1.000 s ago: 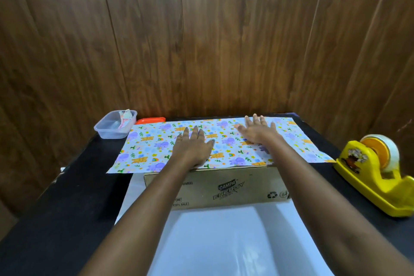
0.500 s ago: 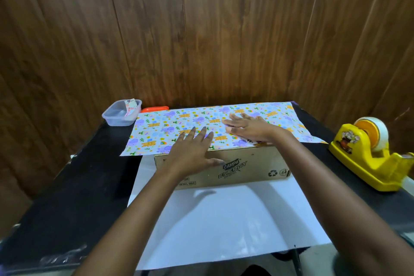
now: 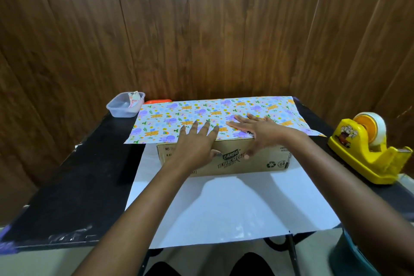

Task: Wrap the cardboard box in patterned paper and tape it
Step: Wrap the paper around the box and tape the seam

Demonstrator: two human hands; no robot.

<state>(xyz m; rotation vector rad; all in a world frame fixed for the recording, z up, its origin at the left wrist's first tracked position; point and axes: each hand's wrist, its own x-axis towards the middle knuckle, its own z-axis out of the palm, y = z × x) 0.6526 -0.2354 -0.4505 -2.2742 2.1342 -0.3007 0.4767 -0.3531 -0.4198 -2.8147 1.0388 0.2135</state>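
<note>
The brown cardboard box [image 3: 264, 161] is set on the black table [image 3: 78, 175], its long axis running left to right and its printed face turned to the person. The paper patterned with purple and orange animals [image 3: 174, 116] is folded over its top. The left hand [image 3: 197, 145] and the right hand [image 3: 262, 132] are pressed flat on it, fingers straight, nothing gripped. Since half a second ago, the right thumb is lowered onto the front face. A yellow tape dispenser [image 3: 367, 157] stands at the right and a clear plastic container [image 3: 124, 107] at the far left, before a wall of dark wood panels [image 3: 201, 29].

tape dispenser [image 3: 367, 150] right, tub [image 3: 124, 105] far-left
</note>
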